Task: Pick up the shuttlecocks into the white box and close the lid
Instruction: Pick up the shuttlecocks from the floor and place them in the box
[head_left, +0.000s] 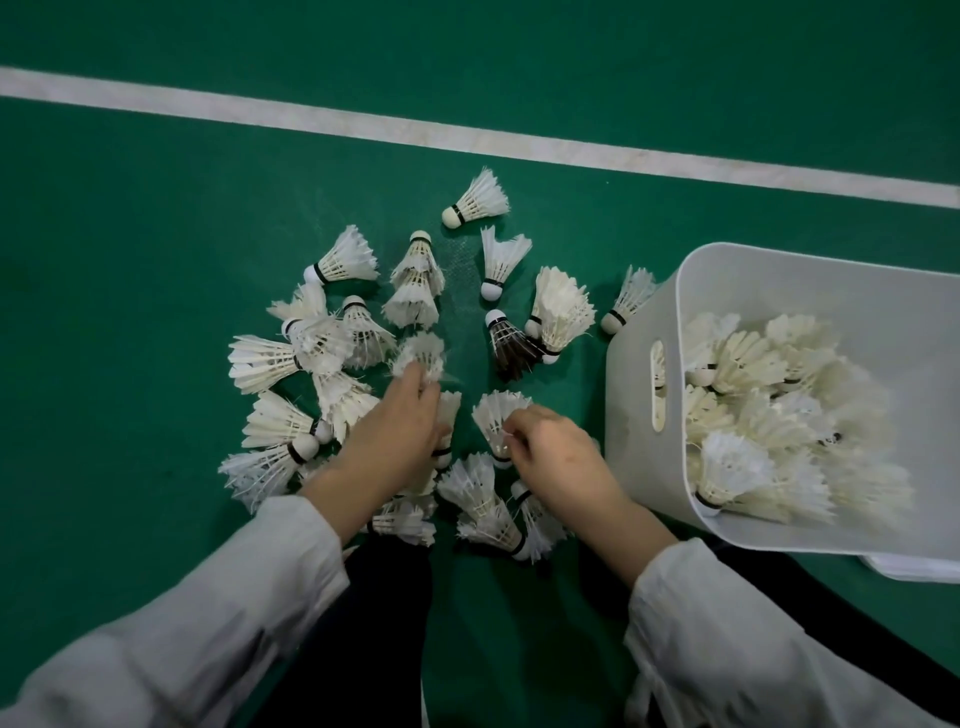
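Observation:
Several white feather shuttlecocks (348, 257) lie scattered on the green court floor, with one dark-feathered shuttlecock (509, 343) among them. My left hand (400, 431) reaches into the pile and its fingertips pinch the feathers of a white shuttlecock (423, 353). My right hand (556, 452) curls its fingers round another white shuttlecock (496, 415) near the middle. The white box (644, 395) stands at the right with no lid on it, holding several shuttlecocks (769, 415). A flat white piece, possibly the lid (914, 566), sticks out from under the box's near edge.
A white court line (467, 135) crosses the green floor (130, 260) beyond the pile. My dark trouser legs (384, 597) are below the hands, and grey sleeves cover both forearms. One shuttlecock (628, 299) leans against the box's left wall.

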